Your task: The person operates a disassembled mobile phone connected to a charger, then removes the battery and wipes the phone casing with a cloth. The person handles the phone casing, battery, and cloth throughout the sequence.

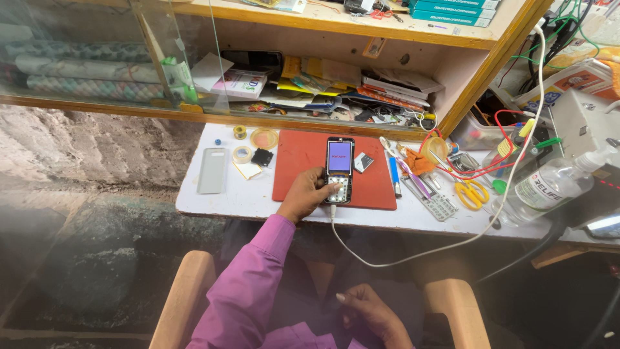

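A black keypad phone (339, 158) with a lit purple screen lies on a red mat (297, 168) on the white worktable (226, 200). My left hand (303, 197), in a purple sleeve, grips the phone's lower left side with its thumb on the keypad. A white cable (413, 255) is plugged into the phone's bottom end and loops off the table edge up to the right. My right hand (371, 313) rests in my lap, holding nothing.
A grey phone case (212, 170), tape rolls (243, 154) and a small black part (261, 157) lie left of the mat. To its right are pens, tweezers, yellow scissors (473, 192), red wires and a clear bottle (549, 187). A cluttered wooden shelf (336, 87) stands behind. Wooden chair arms (184, 297) flank me.
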